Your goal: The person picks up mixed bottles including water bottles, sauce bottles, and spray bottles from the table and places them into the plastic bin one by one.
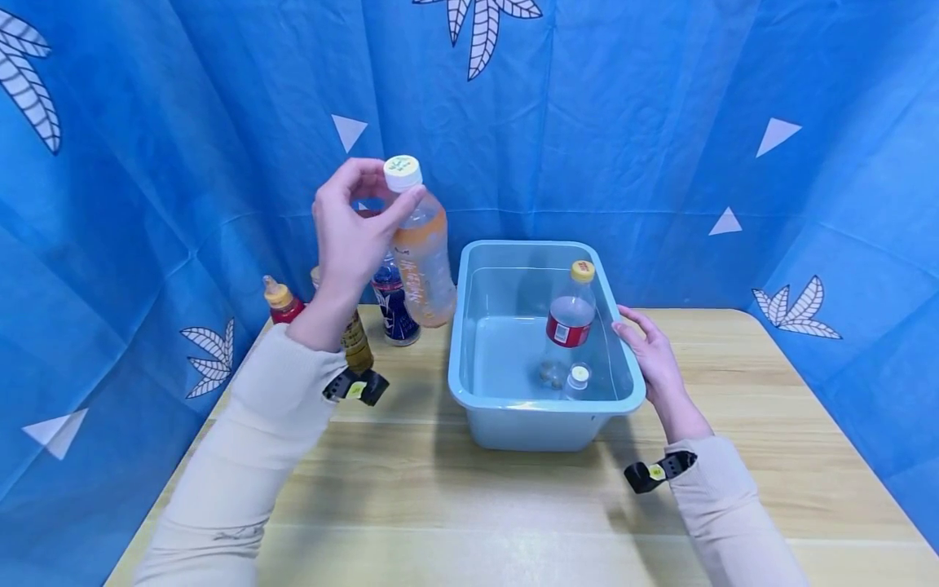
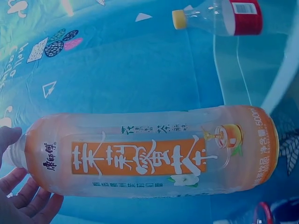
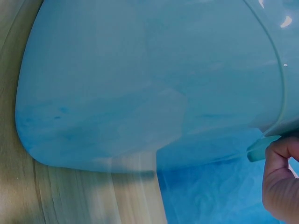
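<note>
Holds the orange-labelled bottle (image 1: 427, 273) by its neck in the left hand (image 1: 350, 222), with long axis steep and base slanting toward the tub (image 1: 546, 404) just rightward, and grips the tub's right rim with the right hand (image 1: 653, 352).

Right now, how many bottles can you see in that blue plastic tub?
2: a yellow-capped, red-labelled clear bottle toward the right, and a white-capped clear bottle in front of it. Others may be hidden.

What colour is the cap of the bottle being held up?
The cap is white, with print on top; best seen in the head view.
</note>
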Action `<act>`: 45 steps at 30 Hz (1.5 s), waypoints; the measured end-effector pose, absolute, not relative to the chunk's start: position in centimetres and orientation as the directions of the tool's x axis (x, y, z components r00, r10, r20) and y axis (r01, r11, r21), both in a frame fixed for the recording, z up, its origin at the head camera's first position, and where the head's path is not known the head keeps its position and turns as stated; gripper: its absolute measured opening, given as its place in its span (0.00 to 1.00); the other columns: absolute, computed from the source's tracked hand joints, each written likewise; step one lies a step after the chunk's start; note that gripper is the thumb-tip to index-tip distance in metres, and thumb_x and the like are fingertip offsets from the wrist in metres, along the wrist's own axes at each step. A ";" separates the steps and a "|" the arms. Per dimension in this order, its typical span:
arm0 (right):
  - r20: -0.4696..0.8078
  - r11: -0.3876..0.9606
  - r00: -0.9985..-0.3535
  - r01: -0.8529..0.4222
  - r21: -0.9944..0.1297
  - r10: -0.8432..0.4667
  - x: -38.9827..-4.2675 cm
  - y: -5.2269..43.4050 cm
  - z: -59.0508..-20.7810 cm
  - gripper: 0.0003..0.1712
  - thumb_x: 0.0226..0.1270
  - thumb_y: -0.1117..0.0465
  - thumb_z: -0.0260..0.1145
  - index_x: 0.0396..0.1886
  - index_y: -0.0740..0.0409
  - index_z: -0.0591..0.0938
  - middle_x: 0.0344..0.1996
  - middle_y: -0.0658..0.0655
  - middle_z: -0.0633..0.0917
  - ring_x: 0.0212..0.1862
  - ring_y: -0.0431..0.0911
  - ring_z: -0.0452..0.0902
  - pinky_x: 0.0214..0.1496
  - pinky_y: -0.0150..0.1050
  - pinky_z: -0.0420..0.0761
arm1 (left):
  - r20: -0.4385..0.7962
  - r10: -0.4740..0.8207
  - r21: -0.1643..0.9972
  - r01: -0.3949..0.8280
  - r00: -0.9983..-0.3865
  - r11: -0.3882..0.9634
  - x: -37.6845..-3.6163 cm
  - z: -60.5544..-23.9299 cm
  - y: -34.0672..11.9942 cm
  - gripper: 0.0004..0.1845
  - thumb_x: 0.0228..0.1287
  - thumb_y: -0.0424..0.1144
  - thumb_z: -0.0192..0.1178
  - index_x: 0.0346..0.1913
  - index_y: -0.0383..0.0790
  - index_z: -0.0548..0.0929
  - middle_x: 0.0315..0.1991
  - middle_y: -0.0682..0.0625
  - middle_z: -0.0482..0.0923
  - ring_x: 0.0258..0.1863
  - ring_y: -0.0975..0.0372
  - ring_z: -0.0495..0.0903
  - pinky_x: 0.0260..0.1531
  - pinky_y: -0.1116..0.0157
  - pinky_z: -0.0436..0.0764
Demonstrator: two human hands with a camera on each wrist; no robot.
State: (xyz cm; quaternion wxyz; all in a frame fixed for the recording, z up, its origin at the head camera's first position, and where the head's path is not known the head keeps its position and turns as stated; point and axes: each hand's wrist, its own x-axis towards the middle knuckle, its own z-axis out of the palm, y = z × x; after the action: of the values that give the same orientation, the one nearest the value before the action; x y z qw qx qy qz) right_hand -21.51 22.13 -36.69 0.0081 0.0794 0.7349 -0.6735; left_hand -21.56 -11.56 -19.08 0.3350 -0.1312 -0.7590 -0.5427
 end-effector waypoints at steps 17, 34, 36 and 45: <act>-0.115 0.110 -0.987 0.127 -0.986 0.113 -21.4 22.2 -36.7 0.32 0.63 0.46 0.54 0.65 0.49 0.60 0.58 0.64 0.66 0.47 0.46 0.73 0.39 0.32 0.77 | 0.604 -0.204 0.789 0.543 -0.771 0.286 -25.5 -19.5 -7.7 0.20 0.49 0.44 0.66 0.42 0.34 0.77 0.38 0.46 0.77 0.37 0.60 0.75 0.39 0.68 0.69; -0.095 0.070 -0.990 0.102 -0.992 0.101 -21.2 22.2 -36.7 0.32 0.62 0.48 0.56 0.64 0.51 0.62 0.55 0.64 0.68 0.41 0.40 0.75 0.38 0.31 0.78 | 0.569 -0.118 0.801 0.516 -0.814 0.304 -29.1 -21.6 -2.6 0.18 0.51 0.44 0.65 0.42 0.37 0.78 0.37 0.49 0.77 0.37 0.63 0.73 0.38 0.71 0.70; -0.093 0.073 -0.990 0.101 -0.992 0.106 -21.2 22.2 -36.6 0.32 0.63 0.48 0.56 0.64 0.51 0.62 0.54 0.63 0.68 0.40 0.40 0.76 0.37 0.31 0.78 | 0.564 -0.115 0.803 0.511 -0.818 0.306 -29.5 -22.0 -2.1 0.18 0.51 0.44 0.65 0.42 0.37 0.78 0.37 0.49 0.77 0.37 0.63 0.73 0.38 0.71 0.70; -0.087 0.062 -0.990 0.094 -0.994 0.108 -21.1 22.1 -36.6 0.32 0.63 0.49 0.56 0.64 0.52 0.62 0.51 0.60 0.71 0.40 0.40 0.76 0.37 0.30 0.78 | 0.524 -0.113 0.827 0.472 -0.844 0.306 -30.9 -24.6 -0.2 0.16 0.52 0.43 0.64 0.42 0.38 0.78 0.36 0.50 0.77 0.37 0.63 0.73 0.37 0.72 0.70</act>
State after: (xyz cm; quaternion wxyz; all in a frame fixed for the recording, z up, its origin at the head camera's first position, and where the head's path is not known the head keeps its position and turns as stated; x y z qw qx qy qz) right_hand -21.07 22.12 -36.59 -0.0050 0.0691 0.7286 -0.6814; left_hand -30.86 -0.25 -24.59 0.2535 -0.1170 -0.7674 -0.5771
